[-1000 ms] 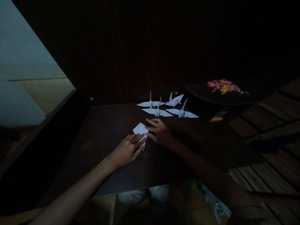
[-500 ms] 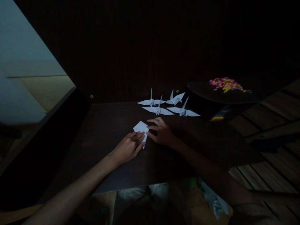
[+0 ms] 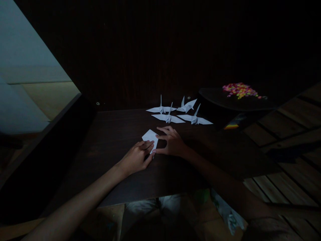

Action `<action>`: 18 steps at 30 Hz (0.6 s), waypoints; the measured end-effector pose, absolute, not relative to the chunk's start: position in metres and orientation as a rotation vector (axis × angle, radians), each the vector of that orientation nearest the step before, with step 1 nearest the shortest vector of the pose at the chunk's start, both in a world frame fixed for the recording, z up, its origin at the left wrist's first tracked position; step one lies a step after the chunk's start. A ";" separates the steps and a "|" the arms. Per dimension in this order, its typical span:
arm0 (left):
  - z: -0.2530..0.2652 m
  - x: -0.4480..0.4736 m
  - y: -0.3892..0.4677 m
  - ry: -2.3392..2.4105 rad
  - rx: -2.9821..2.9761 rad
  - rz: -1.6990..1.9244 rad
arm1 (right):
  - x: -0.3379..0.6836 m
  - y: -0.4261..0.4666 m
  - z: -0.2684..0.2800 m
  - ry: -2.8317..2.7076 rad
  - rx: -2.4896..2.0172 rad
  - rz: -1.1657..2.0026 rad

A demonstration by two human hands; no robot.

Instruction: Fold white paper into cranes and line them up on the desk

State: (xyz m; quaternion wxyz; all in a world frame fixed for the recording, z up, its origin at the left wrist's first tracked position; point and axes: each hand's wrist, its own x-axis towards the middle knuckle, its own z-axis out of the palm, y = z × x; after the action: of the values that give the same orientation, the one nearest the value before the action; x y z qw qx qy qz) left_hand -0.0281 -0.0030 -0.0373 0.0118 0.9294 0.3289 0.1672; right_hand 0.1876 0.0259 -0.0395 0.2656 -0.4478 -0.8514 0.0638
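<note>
A small folded piece of white paper point(image 3: 149, 135) lies flat on the dark wooden surface, its pointed top facing away from me. The stretched fingers of my left hand point(image 3: 136, 156) press down on its lower part, the thumb resting by the bottom tip. From the other side comes my right hand point(image 3: 172, 142), fingers spread, with a forefinger at the paper's right edge. Its thumb reaches the lower tip, close to my left thumb. My fingers cover part of the paper's lower half. Beyond stand several white paper cranes point(image 3: 168, 118) with wings out.
At the right, a dark rounded shelf point(image 3: 213, 97) bears a heap of small colourful pieces point(image 3: 240, 90). A dark board point(image 3: 65, 124) rises along the left side. Wooden slats point(image 3: 273, 190) show at lower right. The light is dim.
My right thumb has moved down and left from the paper's right edge to its lower tip. The lower point of the paper now looks shorter. My left hand has barely moved.
</note>
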 end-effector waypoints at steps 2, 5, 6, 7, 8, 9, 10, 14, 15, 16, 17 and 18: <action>-0.037 -0.028 -0.003 1.022 2.889 0.536 | 0.187 0.025 -0.039 -2.313 -1.220 0.182; -0.037 -0.029 -0.004 1.020 2.887 0.517 | 0.188 0.029 -0.041 -2.284 -1.235 0.193; -0.037 -0.029 -0.004 1.022 2.885 0.508 | 0.188 0.030 -0.043 -2.270 -1.241 0.193; -0.038 -0.029 -0.004 1.022 2.882 0.503 | 0.189 0.032 -0.044 -2.257 -1.246 0.190; -0.038 -0.029 -0.004 1.025 2.878 0.501 | 0.189 0.034 -0.045 -2.247 -1.250 0.183; -0.038 -0.030 -0.003 1.028 2.874 0.501 | 0.190 0.036 -0.046 -2.238 -1.251 0.172; -0.038 -0.030 -0.003 1.030 2.872 0.502 | 0.190 0.037 -0.047 -2.232 -1.244 0.156; -0.037 -0.029 -0.004 1.035 2.884 0.498 | 0.190 0.036 -0.047 -2.200 -1.154 0.051; -0.037 -0.029 -0.004 1.031 2.886 0.498 | 0.189 0.035 -0.046 -2.202 -1.126 0.033; -0.037 -0.029 -0.004 1.026 2.884 0.501 | 0.189 0.033 -0.046 -2.209 -1.103 0.021; -0.037 -0.029 -0.004 1.023 2.881 0.507 | 0.188 0.032 -0.046 -2.221 -1.084 0.017; -0.037 -0.029 -0.004 1.023 2.876 0.511 | 0.188 0.031 -0.045 -2.233 -1.071 0.016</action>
State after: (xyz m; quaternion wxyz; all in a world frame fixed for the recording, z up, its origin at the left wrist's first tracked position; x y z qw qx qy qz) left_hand -0.0287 -0.0043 -0.0370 0.0235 0.9290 0.3303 0.1652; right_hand 0.1876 0.0309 -0.0453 0.3265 -0.4088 -0.8522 0.0059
